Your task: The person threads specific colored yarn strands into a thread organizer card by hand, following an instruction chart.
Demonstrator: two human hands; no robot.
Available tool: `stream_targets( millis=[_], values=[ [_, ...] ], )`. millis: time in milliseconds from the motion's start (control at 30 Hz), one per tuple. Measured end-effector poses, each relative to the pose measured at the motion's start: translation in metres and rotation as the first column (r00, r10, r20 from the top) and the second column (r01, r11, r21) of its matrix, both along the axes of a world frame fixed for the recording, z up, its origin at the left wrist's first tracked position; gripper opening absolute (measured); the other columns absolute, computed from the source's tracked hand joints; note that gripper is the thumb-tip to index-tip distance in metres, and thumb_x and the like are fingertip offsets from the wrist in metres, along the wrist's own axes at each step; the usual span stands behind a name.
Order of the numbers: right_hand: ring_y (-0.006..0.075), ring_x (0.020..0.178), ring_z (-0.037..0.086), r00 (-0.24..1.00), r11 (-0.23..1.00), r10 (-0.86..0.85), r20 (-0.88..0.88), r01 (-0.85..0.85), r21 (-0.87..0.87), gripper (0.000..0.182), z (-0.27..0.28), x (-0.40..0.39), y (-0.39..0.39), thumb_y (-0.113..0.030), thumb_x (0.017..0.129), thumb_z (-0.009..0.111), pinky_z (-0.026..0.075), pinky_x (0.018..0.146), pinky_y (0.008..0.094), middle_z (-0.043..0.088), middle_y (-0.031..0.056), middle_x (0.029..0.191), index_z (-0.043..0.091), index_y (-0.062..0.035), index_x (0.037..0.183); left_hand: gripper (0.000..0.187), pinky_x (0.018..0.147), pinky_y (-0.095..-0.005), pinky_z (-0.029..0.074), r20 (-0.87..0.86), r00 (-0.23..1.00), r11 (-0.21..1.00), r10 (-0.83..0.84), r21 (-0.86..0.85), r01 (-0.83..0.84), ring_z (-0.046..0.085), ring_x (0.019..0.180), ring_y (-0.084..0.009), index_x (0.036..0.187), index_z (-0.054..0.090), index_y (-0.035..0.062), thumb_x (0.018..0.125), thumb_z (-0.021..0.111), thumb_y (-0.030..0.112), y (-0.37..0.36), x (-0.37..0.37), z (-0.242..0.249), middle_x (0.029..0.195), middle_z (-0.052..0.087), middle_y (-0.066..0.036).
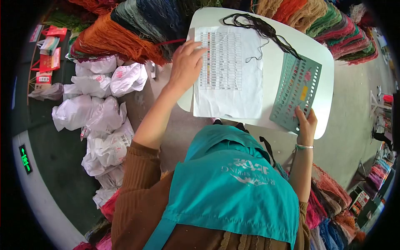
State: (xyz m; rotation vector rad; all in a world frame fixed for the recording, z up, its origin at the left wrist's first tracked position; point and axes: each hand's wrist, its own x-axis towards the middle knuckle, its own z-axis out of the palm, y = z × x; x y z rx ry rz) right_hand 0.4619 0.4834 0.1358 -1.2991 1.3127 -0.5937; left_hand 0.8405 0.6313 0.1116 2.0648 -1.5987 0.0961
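My left hand [186,64] rests at the left edge of a printed paper sheet [250,98], fingers stretched out near a table with a column of small colour patches. Nothing shows in that hand. At the right, my right hand [307,123] grips the lower corner of a grey-green thread card [287,100], thumb on top. Rows of holes run along the card, and it bears a yellow label and red print. A loose bundle of black thread [266,30] lies above the sheet and reaches the card's top edge. A thin dark thread curls on the sheet.
The sheet and card lie on a small white table [325,87]. Hanks of coloured yarn [121,37] hang beyond it, with more yarn [343,39] at the right. White plastic bags [89,112] are piled on the left. Further yarn [329,187] sits beside me.
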Motion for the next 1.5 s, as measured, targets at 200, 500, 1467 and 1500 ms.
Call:
stream_targets(
  millis=[200,500,1467,1500],
  values=[
    [0.0061,0.068,0.055,0.997,0.999,-0.039,-0.059,0.040,0.004,0.019,-0.002,0.001,0.001,-0.013,0.086,0.067,0.044,0.063,0.0214,0.064,0.0019,0.080,0.063,0.0023,0.096,0.029,0.098,-0.0397,0.038,0.000,1.000,1.000,-0.010,0.002,0.010,0.051,0.116,-0.0263,0.109,0.063,0.0064,0.080,0.061,0.006,0.007,-0.024,-0.001,0.116,0.058,-0.008],
    [0.0081,0.071,0.059,0.998,0.991,-0.069,-0.007,0.069,0.117,0.023,-0.012,-0.013,-0.007,-0.016,0.087,0.067,0.048,0.066,0.0227,0.066,0.0033,0.087,0.062,0.0021,0.101,0.032,0.095,-0.0408,0.038,0.031,0.999,1.000,-0.012,-0.001,0.012,0.053,0.108,-0.0252,0.112,0.062,0.0081,0.080,0.060,0.006,0.005,-0.022,-0.008,0.115,0.057,-0.005],
    [0.0217,0.080,0.063,0.543,0.893,0.130,-0.830,-0.428,-0.141,0.047,0.030,0.007,-0.039,-0.027,0.075,0.074,0.049,0.068,0.0337,0.065,0.0086,0.088,0.056,-0.0083,0.114,0.040,0.095,-0.0420,0.039,0.060,0.979,0.979,0.195,0.043,-0.198,0.051,0.112,-0.0279,0.116,0.061,0.0097,0.077,0.059,0.002,0.011,-0.059,-0.007,0.118,0.055,-0.010],
    [0.0240,0.088,0.063,0.503,0.880,0.136,-0.854,-0.458,-0.129,0.050,0.033,0.009,-0.043,-0.027,0.074,0.074,0.050,0.073,0.0354,0.065,0.0096,0.096,0.055,-0.0091,0.117,0.040,0.095,-0.0422,0.039,0.056,0.974,0.973,0.222,0.051,-0.224,0.051,0.112,-0.0281,0.116,0.060,0.0098,0.077,0.059,0.002,0.012,-0.064,-0.007,0.118,0.055,-0.010]
  ],
)
